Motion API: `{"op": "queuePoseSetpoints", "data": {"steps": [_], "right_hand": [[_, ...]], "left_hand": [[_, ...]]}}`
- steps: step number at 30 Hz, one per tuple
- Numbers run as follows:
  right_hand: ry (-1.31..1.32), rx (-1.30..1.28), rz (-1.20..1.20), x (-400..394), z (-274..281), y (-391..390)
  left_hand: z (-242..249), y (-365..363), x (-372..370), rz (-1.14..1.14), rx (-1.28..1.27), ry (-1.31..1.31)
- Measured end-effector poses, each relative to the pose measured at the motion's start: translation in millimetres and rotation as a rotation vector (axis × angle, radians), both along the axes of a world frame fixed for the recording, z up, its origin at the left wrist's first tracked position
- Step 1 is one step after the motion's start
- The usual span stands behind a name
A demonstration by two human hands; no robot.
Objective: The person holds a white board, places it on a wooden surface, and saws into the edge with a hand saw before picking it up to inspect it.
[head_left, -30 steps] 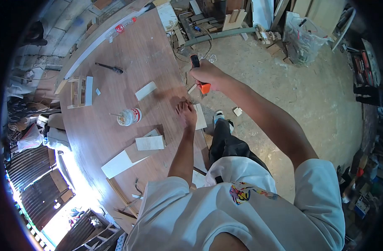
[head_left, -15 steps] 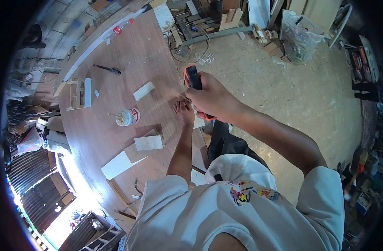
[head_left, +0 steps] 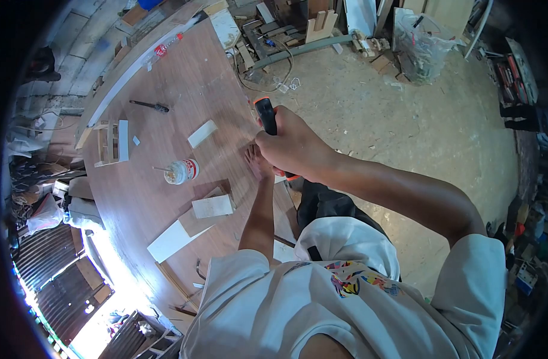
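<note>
A black-and-orange handle [head_left: 266, 115], shaped like the grip of a hand saw, is wrapped in the closed fingers of my right hand [head_left: 295, 143]. Whatever blade it has is hidden below. At the table's edge my left hand [head_left: 259, 161] lies flat with its fingers apart, just beneath the right hand and partly covered by it. A pale piece of board shows in slivers under the two hands. Nearest to them on the table [head_left: 190, 72] is a small white block [head_left: 202, 133].
A tub with a stick in it [head_left: 183, 172] stands mid-table. Near it are a white-faced block [head_left: 213, 207], a white board [head_left: 177, 240], a dark slim tool [head_left: 149, 106], a small wooden frame [head_left: 112, 143] and a bottle [head_left: 166, 45]. A plastic bag [head_left: 424, 51] sits on the floor.
My right hand has come down and left with the handle, closer over my left hand. The handle shows less orange now. My left hand stays at the table's edge; the view has shifted slightly.
</note>
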State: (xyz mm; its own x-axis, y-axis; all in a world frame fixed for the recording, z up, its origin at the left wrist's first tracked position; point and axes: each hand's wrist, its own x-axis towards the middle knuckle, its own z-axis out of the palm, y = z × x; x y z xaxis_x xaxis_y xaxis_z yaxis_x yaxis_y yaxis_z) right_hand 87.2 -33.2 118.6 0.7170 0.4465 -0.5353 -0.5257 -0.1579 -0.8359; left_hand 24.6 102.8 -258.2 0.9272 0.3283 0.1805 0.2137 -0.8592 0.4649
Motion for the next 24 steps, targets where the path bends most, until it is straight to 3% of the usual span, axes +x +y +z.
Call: {"op": "queuePoseSetpoints", "data": {"steps": [10,24], "right_hand": [[-0.128,-0.170,0.009,3,-8,19],[0.023,-0.234,0.043,36,-11,55]], "left_hand": [[-3,2,3,-0.042,-0.071,-0.046],[0,-6,12,-0.099,-0.159,-0.086]]}}
